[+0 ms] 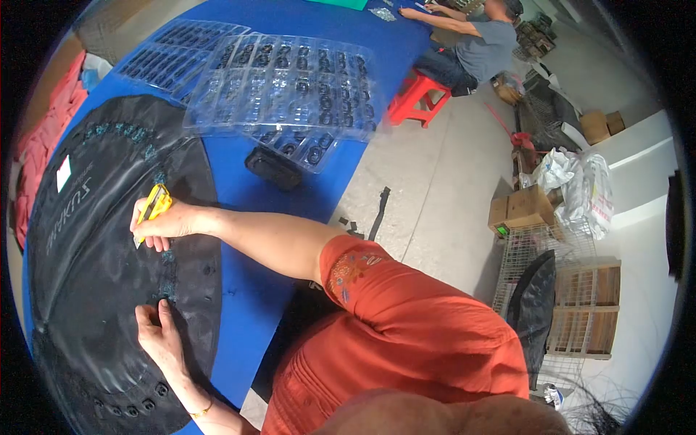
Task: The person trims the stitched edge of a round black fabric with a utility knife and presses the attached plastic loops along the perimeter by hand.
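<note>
My right hand (161,221) is closed round a yellow utility knife (154,203), its tip close to the black fabric cover (94,254). Lower down, my left hand (161,339) rests on the same cover with thumb and fingers curled together; what lies between them is too small to make out. A curved band of teal thread bits (167,272) runs along the cover between and beyond my hands. Several black rings (132,410) sit near its lower edge. A white label (64,174) lies on its left part.
Clear plastic trays (290,83) of black parts and a black box (272,168) stand on the blue table (250,304). Another person (478,54) sits by a red stool (419,98) at the far end. Cardboard boxes (523,210) and a wire cage (511,268) are at right.
</note>
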A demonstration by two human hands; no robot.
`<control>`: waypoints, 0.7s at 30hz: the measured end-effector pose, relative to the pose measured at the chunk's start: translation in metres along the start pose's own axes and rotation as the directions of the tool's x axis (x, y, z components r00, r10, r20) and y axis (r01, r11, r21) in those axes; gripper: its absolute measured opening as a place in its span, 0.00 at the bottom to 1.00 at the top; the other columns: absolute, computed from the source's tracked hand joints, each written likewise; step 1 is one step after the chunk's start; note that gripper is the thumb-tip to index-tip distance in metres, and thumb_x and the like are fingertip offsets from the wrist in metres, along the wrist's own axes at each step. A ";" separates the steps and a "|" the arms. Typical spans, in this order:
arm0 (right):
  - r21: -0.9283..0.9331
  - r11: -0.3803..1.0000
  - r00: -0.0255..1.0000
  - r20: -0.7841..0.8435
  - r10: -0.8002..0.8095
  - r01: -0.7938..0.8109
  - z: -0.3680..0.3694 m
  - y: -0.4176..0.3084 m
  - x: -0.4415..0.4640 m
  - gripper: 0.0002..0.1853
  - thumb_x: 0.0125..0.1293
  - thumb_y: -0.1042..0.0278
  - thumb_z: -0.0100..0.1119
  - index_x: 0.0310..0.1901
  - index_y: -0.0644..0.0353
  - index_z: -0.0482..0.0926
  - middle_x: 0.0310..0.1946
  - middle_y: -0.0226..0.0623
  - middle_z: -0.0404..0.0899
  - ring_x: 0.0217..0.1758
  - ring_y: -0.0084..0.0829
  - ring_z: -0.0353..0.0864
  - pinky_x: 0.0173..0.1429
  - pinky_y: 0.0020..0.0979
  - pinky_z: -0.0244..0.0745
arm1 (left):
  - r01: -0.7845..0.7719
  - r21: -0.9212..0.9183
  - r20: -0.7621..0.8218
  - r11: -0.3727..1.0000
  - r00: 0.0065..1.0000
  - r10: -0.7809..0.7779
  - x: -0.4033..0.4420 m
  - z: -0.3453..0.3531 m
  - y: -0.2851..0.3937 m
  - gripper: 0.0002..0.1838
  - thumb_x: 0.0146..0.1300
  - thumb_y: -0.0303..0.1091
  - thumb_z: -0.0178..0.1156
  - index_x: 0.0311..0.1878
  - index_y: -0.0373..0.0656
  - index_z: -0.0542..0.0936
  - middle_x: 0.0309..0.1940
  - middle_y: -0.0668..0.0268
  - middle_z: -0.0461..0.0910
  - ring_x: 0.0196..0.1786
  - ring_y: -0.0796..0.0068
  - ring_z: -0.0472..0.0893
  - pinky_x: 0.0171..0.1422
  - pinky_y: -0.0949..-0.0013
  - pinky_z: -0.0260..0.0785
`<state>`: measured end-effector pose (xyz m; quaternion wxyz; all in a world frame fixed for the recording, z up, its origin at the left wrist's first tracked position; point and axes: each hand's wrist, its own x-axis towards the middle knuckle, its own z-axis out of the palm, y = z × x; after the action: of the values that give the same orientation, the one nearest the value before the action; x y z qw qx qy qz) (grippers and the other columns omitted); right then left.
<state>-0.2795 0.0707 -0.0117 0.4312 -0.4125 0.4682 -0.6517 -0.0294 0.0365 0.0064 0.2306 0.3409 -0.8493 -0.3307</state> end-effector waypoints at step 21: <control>-0.054 0.998 0.999 0.015 0.029 -0.028 0.001 -0.006 -0.002 0.12 0.74 0.64 0.59 0.48 0.65 0.75 0.29 0.45 0.84 0.23 0.30 0.85 0.23 0.29 0.81 | 0.064 -0.095 0.157 0.993 0.986 -0.049 0.006 -0.004 -0.038 0.19 0.73 0.33 0.63 0.29 0.34 0.68 0.25 0.71 0.64 0.31 0.80 0.61 0.36 0.71 0.59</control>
<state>-0.2789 0.0734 -0.0063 0.4330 -0.4222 0.4878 -0.6295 -0.0147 0.0102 -0.0171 0.1712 0.3262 -0.8371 -0.4043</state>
